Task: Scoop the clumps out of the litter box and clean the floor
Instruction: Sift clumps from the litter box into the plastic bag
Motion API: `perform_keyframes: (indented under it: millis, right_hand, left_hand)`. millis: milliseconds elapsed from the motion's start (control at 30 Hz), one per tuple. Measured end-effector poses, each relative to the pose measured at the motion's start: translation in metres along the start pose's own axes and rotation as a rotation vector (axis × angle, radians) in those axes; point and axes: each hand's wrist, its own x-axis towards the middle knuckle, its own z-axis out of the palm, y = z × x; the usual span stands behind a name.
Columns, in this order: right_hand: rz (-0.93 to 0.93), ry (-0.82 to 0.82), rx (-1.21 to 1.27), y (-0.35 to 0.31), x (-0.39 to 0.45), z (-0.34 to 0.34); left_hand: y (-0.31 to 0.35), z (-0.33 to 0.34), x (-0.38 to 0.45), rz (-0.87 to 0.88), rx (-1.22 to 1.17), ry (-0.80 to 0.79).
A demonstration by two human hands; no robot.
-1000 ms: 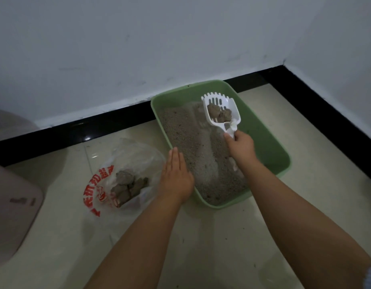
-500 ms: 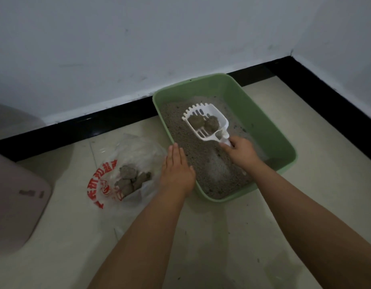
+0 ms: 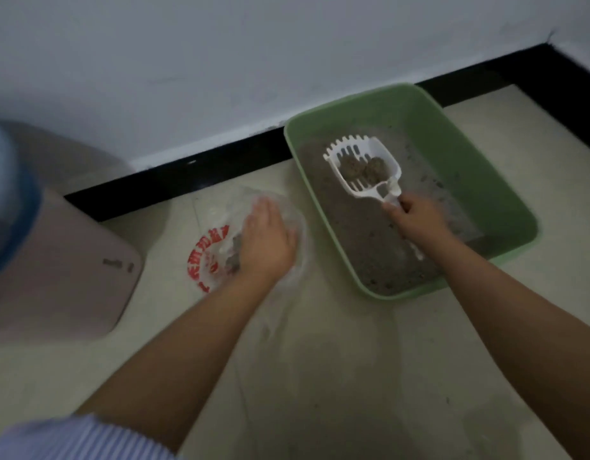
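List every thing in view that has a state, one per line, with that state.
Litter box: open-topped, on the floor, part filled with grey litter.
Scoop: raised over the litter, carrying two clumps.
Right hand: grips the scoop's handle.
Plastic bag: on the floor, open, clumps inside.
Left hand: fingers straight, lying on the bag; blurred.

Dim corner: white walls (image 3: 220,61), black baseboard (image 3: 200,175), pale tiled floor (image 3: 320,376).
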Motion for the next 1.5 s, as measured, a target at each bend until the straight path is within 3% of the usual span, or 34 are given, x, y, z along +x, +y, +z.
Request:
perform_keyframes:
  millis: [100, 200, 333, 433, 600, 800, 933, 1033, 1100, 1200, 1367, 1500]
  right_hand:
    - [-0.134, -0.129, -0.088, -0.023, -0.002, 0.015]
    - [-0.264, -0.278, -0.286, -0.048, -0.004, 0.032]
    - [-0.395, -0.407, -0.593, -0.072, -0.014, 0.055]
    - [-0.436, -0.423, -0.848, -0.087, -0.024, 0.066]
    - [-0.544, -0.347, -0.999, -0.092, -0.032, 0.073]
    - [-0.361, -0.329, -0.848, -0.103, -0.026, 0.046]
    - [-0.245, -0.212, -0.702, -0.1, -0.016, 0.02]
    - [-0.143, -0.153, -0.65, -0.087, -0.005, -0.005]
    - [-0.087, -0.102, -0.599, -0.073, 0.002, -0.024]
    - [0.023, -0.061, -0.64, -0.048, 0.003, -0.055]
    - [0.312, 0.0, -0.815, -0.01, -0.009, -0.098]
    - [0.43, -0.198, -0.894, 0.021, -0.01, -0.111]
  left_hand:
    - [-0.05, -0.006, 0.004, -0.28, -0.096, 0.102]
    - [-0.089, -0.007, 0.003, -0.571, -0.265, 0.0]
    - [-0.116, 0.002, -0.001, -0.49, -0.303, -0.209]
    - [-0.128, 0.0, -0.004, -0.48, -0.418, -0.121]
    - [-0.133, -0.004, -0.004, -0.48, -0.601, -0.066]
    - [-0.13, -0.011, -0.011, -0.499, -0.701, -0.137]
    - [-0.124, -0.013, -0.01, -0.482, -0.693, -0.216]
    - [-0.11, -0.016, -0.005, -0.414, -0.358, -0.264]
    - [-0.094, -0.019, -0.006, -0.388, -0.04, -0.176]
    - [-0.058, -0.018, -0.005, -0.191, 0.067, -0.007]
    - [0.019, -0.001, 0.01, 0.109, 0.0, -0.01]
    - [0.066, 0.014, 0.016, 0.148, -0.052, -0.06]
